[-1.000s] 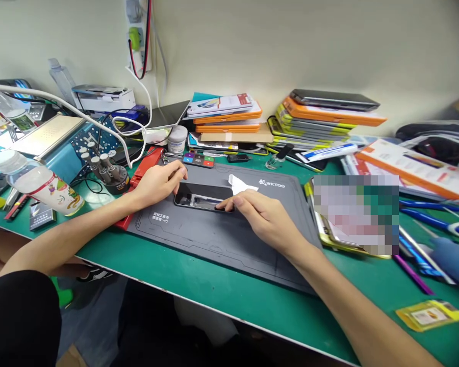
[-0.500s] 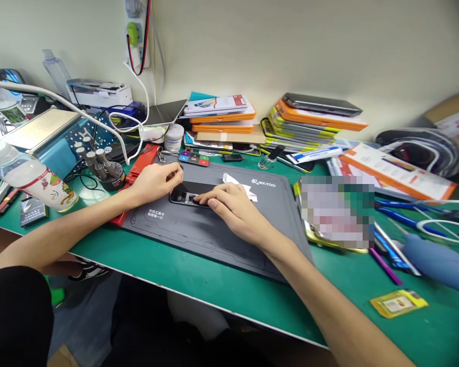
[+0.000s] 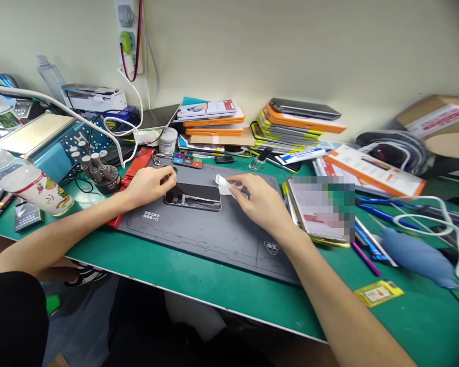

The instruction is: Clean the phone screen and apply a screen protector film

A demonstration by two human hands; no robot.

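Observation:
On the grey work mat (image 3: 199, 234) lies a phone (image 3: 194, 198) with part of its inside exposed through the dark front. My left hand (image 3: 153, 183) rests just off the phone's upper left corner, thumb and fingers closed in a pinch; whatever is between them is too small to name. My right hand (image 3: 258, 204) has moved off the phone and reaches over a crumpled white wipe (image 3: 224, 184) beyond its right end. The thumb and fingertips of that hand are closed on the wipe, which is partly hidden under them.
A red holder (image 3: 132, 176) lines the mat's left edge, with a screwdriver stand (image 3: 99, 171) and a bottle (image 3: 36, 183) farther left. Stacked boxes (image 3: 214, 122) line the wall. A small glass bottle (image 3: 258, 160) stands behind the mat; a blue air blower (image 3: 416, 255) lies right.
My right hand has left the phone and moved up and right onto the white wipe, uncovering the phone. My left hand stays pinched by the phone's corner. The view has turned slightly right.

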